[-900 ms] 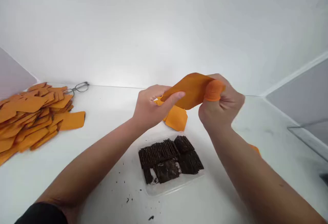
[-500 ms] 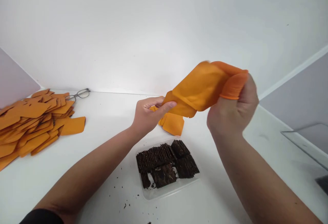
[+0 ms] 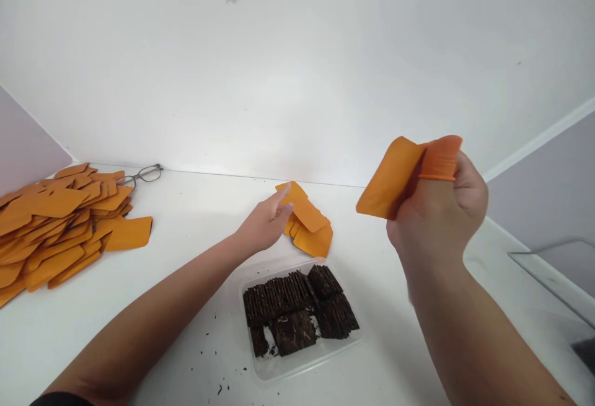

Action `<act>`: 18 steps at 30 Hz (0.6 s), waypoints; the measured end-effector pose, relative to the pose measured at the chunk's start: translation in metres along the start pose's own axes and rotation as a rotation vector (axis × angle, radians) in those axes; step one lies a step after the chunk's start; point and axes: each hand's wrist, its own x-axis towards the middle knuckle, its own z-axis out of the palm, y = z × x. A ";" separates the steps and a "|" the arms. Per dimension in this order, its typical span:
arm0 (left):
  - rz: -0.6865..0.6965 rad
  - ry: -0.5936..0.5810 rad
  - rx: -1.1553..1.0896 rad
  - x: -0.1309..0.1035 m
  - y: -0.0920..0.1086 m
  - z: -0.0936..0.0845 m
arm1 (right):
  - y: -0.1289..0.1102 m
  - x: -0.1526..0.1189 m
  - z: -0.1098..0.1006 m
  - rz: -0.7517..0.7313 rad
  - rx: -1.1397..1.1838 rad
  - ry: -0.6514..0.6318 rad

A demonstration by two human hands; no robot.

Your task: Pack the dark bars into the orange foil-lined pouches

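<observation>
My left hand reaches over a small pile of orange paper envelopes on the white table. Its thumb and fingers are apart beside the topmost envelope; whether they touch it is hard to tell. Raised at the right, my right hand is closed on an orange envelope, with orange finger cots on its digits. How many layers it holds does not show. Below the pile stands a clear plastic tray with rows of thin dark brown squares.
A large heap of orange envelopes lies at the left, with eyeglasses behind it. Dark crumbs are scattered left of the tray. A white wall rises behind the table, and a thin grey bar is at the right.
An orange envelope has gone from my left hand onto the small pile, and that hand has opened. My right hand has moved right and slightly down, still holding an envelope.
</observation>
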 end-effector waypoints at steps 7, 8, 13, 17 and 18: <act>0.190 -0.101 -0.163 -0.047 0.090 -0.022 | -0.004 -0.006 0.003 0.025 0.007 -0.140; 0.227 -0.089 -0.215 -0.056 0.099 -0.021 | -0.008 -0.010 0.003 0.018 0.004 -0.191; 0.320 0.137 -0.114 -0.088 0.123 -0.013 | -0.033 -0.034 0.003 0.043 0.011 -0.494; 0.339 0.505 -0.067 -0.103 0.141 -0.015 | -0.057 -0.037 0.001 0.029 0.068 -0.588; 0.366 0.600 -0.094 -0.105 0.146 -0.015 | -0.064 -0.036 0.000 0.019 0.082 -0.608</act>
